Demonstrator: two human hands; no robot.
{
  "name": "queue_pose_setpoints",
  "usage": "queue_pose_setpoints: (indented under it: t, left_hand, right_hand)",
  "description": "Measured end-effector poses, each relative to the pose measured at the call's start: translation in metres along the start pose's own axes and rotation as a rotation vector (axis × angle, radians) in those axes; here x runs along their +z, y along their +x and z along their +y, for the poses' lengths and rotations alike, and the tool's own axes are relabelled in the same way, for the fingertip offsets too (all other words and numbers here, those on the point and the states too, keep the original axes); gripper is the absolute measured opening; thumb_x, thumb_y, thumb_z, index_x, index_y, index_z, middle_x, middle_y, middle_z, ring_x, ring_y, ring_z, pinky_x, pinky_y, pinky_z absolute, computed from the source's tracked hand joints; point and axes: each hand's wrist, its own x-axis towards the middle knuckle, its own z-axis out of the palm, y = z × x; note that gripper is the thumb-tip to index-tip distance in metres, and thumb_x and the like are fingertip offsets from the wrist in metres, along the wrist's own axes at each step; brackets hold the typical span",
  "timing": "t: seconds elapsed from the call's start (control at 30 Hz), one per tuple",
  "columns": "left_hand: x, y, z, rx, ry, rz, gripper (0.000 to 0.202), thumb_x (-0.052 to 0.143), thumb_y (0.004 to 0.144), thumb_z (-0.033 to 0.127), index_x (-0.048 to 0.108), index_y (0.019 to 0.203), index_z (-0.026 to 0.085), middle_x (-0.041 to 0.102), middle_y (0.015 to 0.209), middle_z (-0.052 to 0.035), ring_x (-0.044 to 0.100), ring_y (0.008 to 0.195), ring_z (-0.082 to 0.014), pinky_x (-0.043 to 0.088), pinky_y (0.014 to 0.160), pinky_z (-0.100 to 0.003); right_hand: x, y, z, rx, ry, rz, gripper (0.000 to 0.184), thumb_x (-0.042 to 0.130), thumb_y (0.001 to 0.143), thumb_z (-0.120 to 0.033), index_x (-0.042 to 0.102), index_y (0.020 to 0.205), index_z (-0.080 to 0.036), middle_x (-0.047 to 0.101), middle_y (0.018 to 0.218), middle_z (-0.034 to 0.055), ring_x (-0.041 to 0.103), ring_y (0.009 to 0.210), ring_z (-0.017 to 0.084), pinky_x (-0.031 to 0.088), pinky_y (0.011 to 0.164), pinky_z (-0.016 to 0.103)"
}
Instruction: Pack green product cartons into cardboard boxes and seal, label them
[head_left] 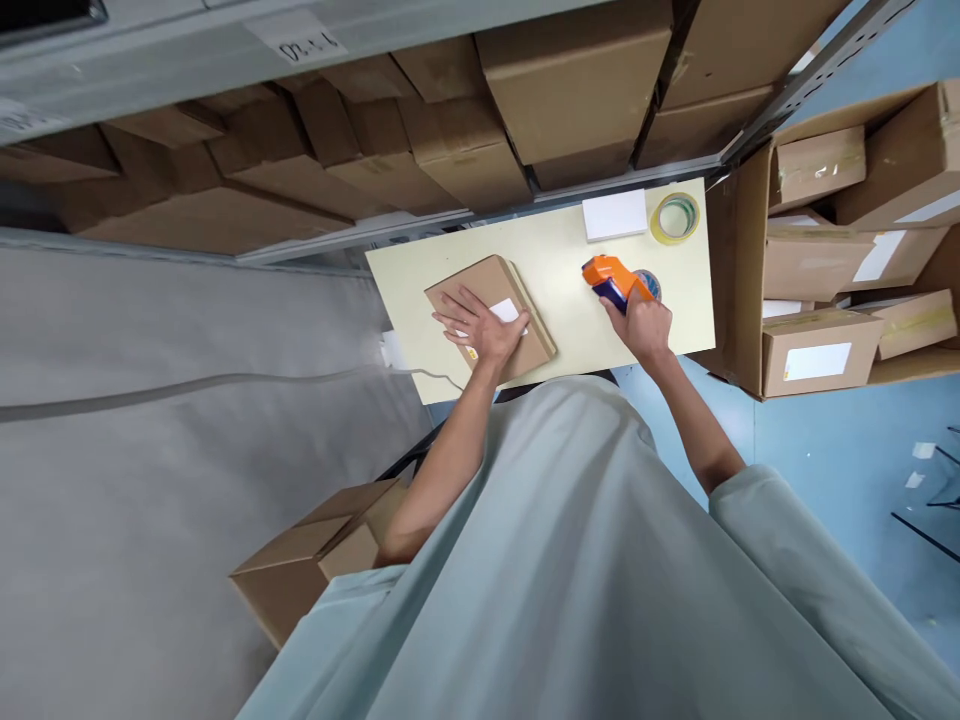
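Cardboard box (480, 280) lies closed at the centre of the frame on the pale bench (555, 250), its white label (505, 309) already on. The left hand (480, 328) presses it flat, fingers spread; the right hand (646, 325) grips the orange tape dispenser (609, 277), apart from the box.

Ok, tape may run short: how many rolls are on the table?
2: a loose roll by the white pad, and one in the dispenser the right hand grips. More may be hidden.
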Motion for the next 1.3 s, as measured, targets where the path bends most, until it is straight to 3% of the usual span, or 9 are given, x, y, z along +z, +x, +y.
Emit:
queue_pose_setpoints:
  t: [0.23, 0.33, 0.43, 0.53, 0.6, 0.73, 0.83, 1.1, 1.3]
  left_hand:
    - [-0.014, 0.0, 0.013, 0.014, -0.002, -0.05, 0.139, 0.101, 0.073, 0.049, 0.021, 0.175, 0.0, -0.011, 0.186, -0.0374, -0.031, 0.168, -0.0572, -0.017, 0.128, -0.082]
    - [-0.024, -0.002, 0.014, -0.015, -0.023, -0.049, 0.135, 0.1, 0.072, 0.06, 0.029, 0.176, 0.01, -0.006, 0.189, -0.0308, -0.022, 0.173, -0.0527, -0.013, 0.134, -0.078]
    - [-0.048, -0.016, 0.019, 0.145, -0.173, -0.004, 0.108, 0.084, 0.087, 0.072, 0.043, 0.171, 0.019, 0.013, 0.19, -0.0243, -0.006, 0.178, -0.0447, -0.002, 0.141, -0.07]
    - [-0.086, -0.045, 0.029, 0.43, -0.432, -0.034, 0.075, 0.051, 0.106, 0.079, 0.058, 0.161, 0.028, 0.05, 0.176, -0.0156, 0.033, 0.172, -0.0349, 0.028, 0.141, -0.057]
    - [-0.116, -0.068, 0.038, 0.532, -0.516, -0.105, 0.073, 0.037, 0.11, 0.079, 0.064, 0.157, 0.029, 0.064, 0.161, -0.0138, 0.054, 0.158, -0.0343, 0.045, 0.132, -0.056]
    - [-0.161, -0.098, 0.046, 0.594, -0.516, -0.18, 0.077, 0.055, 0.098, 0.086, 0.067, 0.154, 0.034, 0.066, 0.151, -0.0118, 0.068, 0.139, -0.0355, 0.059, 0.118, -0.055]
    - [-0.175, -0.104, 0.042, 0.608, -0.55, -0.238, 0.09, 0.081, 0.083, 0.079, 0.061, 0.159, 0.036, 0.062, 0.155, -0.0113, 0.071, 0.133, -0.0342, 0.063, 0.114, -0.051]
    - [-0.17, -0.079, 0.025, 0.487, -0.7, -0.229, 0.083, 0.092, 0.082, 0.05, 0.058, 0.156, 0.036, 0.066, 0.154, -0.0112, 0.078, 0.115, -0.0259, 0.069, 0.102, -0.044]
    - [-0.189, -0.02, 0.053, 0.53, -0.863, -0.148, 0.086, 0.092, 0.085, 0.055, 0.054, 0.159, 0.034, 0.062, 0.159, -0.0149, 0.079, 0.114, -0.024, 0.069, 0.103, -0.042]
  right_hand:
    - [-0.041, -0.026, -0.025, -0.075, 0.425, -0.165, 0.061, 0.053, 0.107, -0.081, 0.072, 0.111, -0.024, 0.083, 0.086, 0.0065, 0.083, 0.088, 0.03, 0.066, 0.085, 0.041]
    - [-0.047, -0.037, -0.036, -0.188, 0.541, -0.087, 0.054, 0.059, 0.106, -0.077, 0.073, 0.106, -0.025, 0.084, 0.092, 0.0061, 0.081, 0.088, 0.028, 0.066, 0.085, 0.039]
    - [-0.051, -0.046, -0.043, -0.379, 0.405, 0.101, 0.043, 0.07, 0.103, -0.067, 0.073, 0.103, -0.024, 0.081, 0.092, 0.0094, 0.078, 0.091, 0.031, 0.064, 0.088, 0.045]
    - [-0.056, -0.054, -0.049, -0.578, 0.22, 0.177, 0.026, 0.066, 0.107, -0.047, 0.069, 0.094, -0.025, 0.074, 0.082, 0.0085, 0.072, 0.084, 0.03, 0.061, 0.087, 0.047]
    - [-0.059, -0.057, -0.056, -0.652, 0.102, 0.175, 0.025, 0.061, 0.108, -0.037, 0.064, 0.086, -0.026, 0.071, 0.079, 0.008, 0.068, 0.082, 0.029, 0.059, 0.087, 0.047]
    - [-0.065, -0.063, -0.078, -0.757, -0.04, 0.168, 0.027, 0.052, 0.11, -0.028, 0.061, 0.085, -0.028, 0.07, 0.082, 0.0082, 0.066, 0.084, 0.028, 0.056, 0.089, 0.046]
    - [-0.069, -0.067, -0.095, -0.792, -0.072, 0.145, 0.026, 0.052, 0.111, -0.026, 0.062, 0.087, -0.027, 0.069, 0.082, 0.0073, 0.065, 0.084, 0.028, 0.055, 0.088, 0.045]
    - [-0.091, -0.057, -0.144, -0.809, -0.195, 0.122, 0.019, 0.055, 0.112, -0.03, 0.07, 0.104, -0.022, 0.074, 0.097, 0.0121, 0.066, 0.091, 0.032, 0.054, 0.088, 0.048]
    - [-0.128, -0.001, -0.189, -0.925, -0.254, 0.257, 0.022, 0.057, 0.111, -0.03, 0.067, 0.122, -0.013, 0.076, 0.113, 0.0204, 0.07, 0.102, 0.036, 0.054, 0.092, 0.05]
